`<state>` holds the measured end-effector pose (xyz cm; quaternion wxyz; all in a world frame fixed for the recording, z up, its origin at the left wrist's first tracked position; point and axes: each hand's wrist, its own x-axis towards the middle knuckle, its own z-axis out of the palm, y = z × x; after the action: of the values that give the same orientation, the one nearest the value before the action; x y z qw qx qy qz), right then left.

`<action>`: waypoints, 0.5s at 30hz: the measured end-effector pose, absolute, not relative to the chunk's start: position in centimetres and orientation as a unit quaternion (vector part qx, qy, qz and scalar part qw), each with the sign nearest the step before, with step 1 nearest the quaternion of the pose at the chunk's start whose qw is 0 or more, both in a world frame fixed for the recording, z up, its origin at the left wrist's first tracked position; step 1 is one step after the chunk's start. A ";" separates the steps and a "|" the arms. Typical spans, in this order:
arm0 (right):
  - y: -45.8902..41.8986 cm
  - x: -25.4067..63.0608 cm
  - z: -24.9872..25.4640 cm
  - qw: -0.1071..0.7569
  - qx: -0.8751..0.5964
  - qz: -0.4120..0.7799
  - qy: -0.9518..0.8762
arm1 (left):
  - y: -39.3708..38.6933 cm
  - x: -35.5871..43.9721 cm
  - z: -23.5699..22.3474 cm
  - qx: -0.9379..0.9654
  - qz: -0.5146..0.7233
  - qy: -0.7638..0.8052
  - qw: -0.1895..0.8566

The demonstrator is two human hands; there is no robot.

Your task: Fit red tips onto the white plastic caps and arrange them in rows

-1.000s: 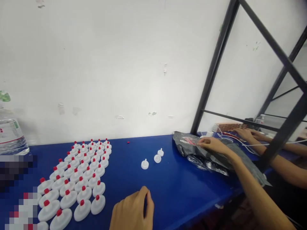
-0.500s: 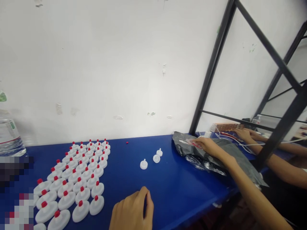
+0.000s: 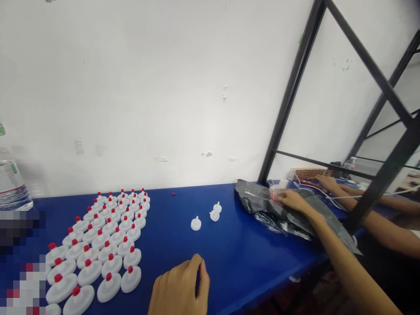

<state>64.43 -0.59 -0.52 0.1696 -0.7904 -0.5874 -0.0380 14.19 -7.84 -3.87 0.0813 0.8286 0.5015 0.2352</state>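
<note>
My left hand rests low over the blue table, its fingers curled and the thumb tip against the index finger; whatever they hold, if anything, is hidden. Out to the right, my right hand grips a small clear plastic bag with red pieces, raised from the grey plastic mailer bag. Beyond my left hand lie white nozzle caps: a single one and two together, the nearer cap tipped. Rows of white caps with red tips fill the table's left side.
One loose red tip lies near the wall. A water bottle stands at the far left. The black metal frame rises behind the mailer bag. Past it, a co-worker's arms reach over the table among white cables.
My right hand has shifted slightly right and lifted the clear bag of red pieces more upright from the mailer bag. My left hand has stayed nearly still.
</note>
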 end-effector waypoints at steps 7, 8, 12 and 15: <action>-1.3 65.4 -0.9 0.165 -0.790 -0.060 -0.588 | -7.8 14.1 -3.8 0.833 0.232 0.494 0.092; -1.4 65.4 -1.0 0.162 -0.787 -0.056 -0.593 | -7.8 14.1 -3.8 0.833 0.232 0.493 0.092; -1.3 65.5 -1.2 0.161 -0.770 -0.036 -0.616 | -7.8 14.0 -3.8 0.835 0.233 0.491 0.085; -1.1 65.4 -1.5 0.174 -0.758 -0.041 -0.627 | -7.8 14.1 -3.8 0.835 0.235 0.490 0.079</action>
<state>65.43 -1.08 -1.45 0.1740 -0.7581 -0.6271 -0.0408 14.05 -7.80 -3.81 0.0788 0.8355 0.4904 0.2351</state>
